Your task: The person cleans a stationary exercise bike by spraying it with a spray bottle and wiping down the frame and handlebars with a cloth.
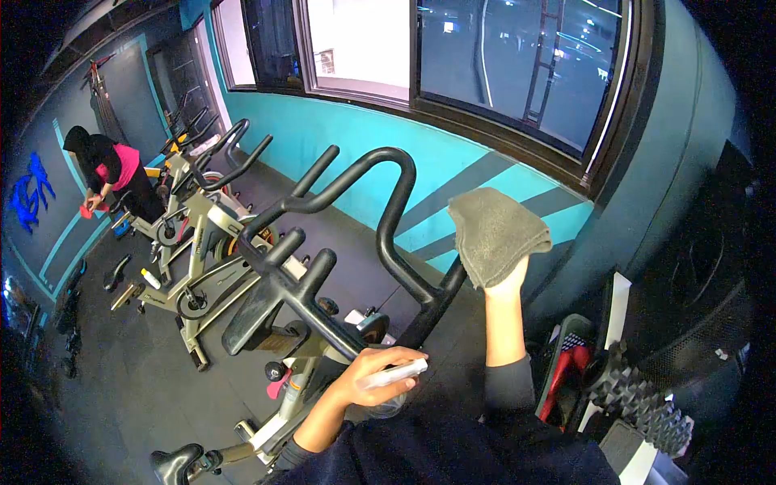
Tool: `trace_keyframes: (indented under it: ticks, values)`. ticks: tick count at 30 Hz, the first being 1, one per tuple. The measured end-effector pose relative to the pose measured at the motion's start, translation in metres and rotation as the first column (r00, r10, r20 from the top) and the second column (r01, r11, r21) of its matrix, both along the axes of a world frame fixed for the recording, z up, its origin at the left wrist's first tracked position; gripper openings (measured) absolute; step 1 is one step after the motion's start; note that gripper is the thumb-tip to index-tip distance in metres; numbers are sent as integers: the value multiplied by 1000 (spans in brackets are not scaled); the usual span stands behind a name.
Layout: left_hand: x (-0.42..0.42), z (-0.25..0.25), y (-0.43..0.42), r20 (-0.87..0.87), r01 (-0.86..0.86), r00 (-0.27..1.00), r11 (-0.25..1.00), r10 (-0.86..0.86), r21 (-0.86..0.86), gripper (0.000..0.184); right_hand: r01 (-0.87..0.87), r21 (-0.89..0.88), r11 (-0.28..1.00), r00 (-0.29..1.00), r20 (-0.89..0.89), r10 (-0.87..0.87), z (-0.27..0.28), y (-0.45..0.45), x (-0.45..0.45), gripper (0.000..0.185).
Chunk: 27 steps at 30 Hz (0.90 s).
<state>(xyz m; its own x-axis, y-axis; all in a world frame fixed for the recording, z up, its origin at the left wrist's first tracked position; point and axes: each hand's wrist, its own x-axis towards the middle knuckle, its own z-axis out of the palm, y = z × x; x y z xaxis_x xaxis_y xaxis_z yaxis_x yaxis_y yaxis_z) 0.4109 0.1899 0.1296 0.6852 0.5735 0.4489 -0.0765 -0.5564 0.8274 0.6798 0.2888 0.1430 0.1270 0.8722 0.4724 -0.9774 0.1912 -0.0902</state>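
My left hand (373, 381) is closed around a spray bottle (396, 373) with a white head; its clear body shows partly below my fingers. That hand is close to the black handlebar (400, 194) of the nearest exercise bike, and I cannot tell whether they touch. My right hand (509, 283) is raised to the right of the handlebar, holding a folded grey cloth (495, 234). The cloth covers most of the fingers. Beneath the handlebar, the bike's pale frame (287, 404) slopes down to a black saddle (178, 462) at the lower left.
More exercise bikes (206, 226) stand in a row to the left. A person (117, 170) in black and pink bends over a far bike with a red cloth. A teal wall (323, 133) with windows runs behind. At right are a spiky black foam roller (643, 408) and red gear (570, 372).
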Motion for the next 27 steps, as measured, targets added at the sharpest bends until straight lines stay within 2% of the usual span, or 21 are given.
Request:
trace_keyframes:
  ticks: [2,3,4,5,6,7,8,9,11,12,13,15,16,20,21,23,27]
  values:
    - [0,0,0,3,-4,1000,1000,4,2,37,60,-132,989,998,41,-55,0,-17,4,57]
    - [0,0,0,5,-7,1000,1000,7,1,37,57,-134,989,998,43,-52,2,-23,1,57]
    - [0,0,-1,10,-8,1000,1000,8,12,37,359,-226,905,882,400,-250,6,-28,-3,58]
    - [0,0,-1,14,-8,1000,1000,8,23,37,543,-56,838,684,608,-403,11,-31,-11,59]
    - [0,-1,-1,16,-10,1000,1000,10,20,37,687,131,715,419,733,-537,22,-35,-24,60]
    - [0,-1,-1,9,-2,1000,1000,2,2,37,686,131,716,418,734,-535,20,-34,-31,60]
    - [0,-2,0,2,6,1000,1000,-6,-15,37,643,450,619,-87,846,-525,15,-34,-36,60]
    - [0,-1,-1,2,4,1000,1000,-4,-16,37,436,708,556,-572,695,-436,11,-35,-41,59]
    - [-1,2,-1,-14,8,1000,999,-8,-33,38,184,668,721,-725,587,-359,3,-39,-54,60]
    - [-1,3,-1,-16,4,1000,1000,-4,-31,38,163,765,623,-763,499,-412,0,-36,-61,65]
    - [-2,4,-1,-26,14,1000,998,-15,-60,37,160,766,622,-760,498,-417,3,-34,-63,65]
    - [-2,4,-2,-35,20,999,995,-23,-95,36,161,537,828,-856,493,-154,12,-34,-68,67]
    - [-2,3,-2,-29,16,999,997,-18,-71,36,98,582,807,-889,416,-192,7,-28,-71,66]
    - [-2,1,0,-16,29,999,999,-29,-25,36,153,665,731,-921,364,-139,-11,-11,-93,53]
    - [-2,1,2,-13,24,1000,999,-24,-26,36,147,665,732,-921,361,-143,-9,-9,-96,53]
    - [-1,0,2,-8,37,999,999,-37,39,37,247,598,762,-891,450,-64,-5,-8,-101,53]
    - [-1,-1,3,-2,57,998,997,-57,42,37,329,574,749,-843,537,-41,-4,4,-109,54]
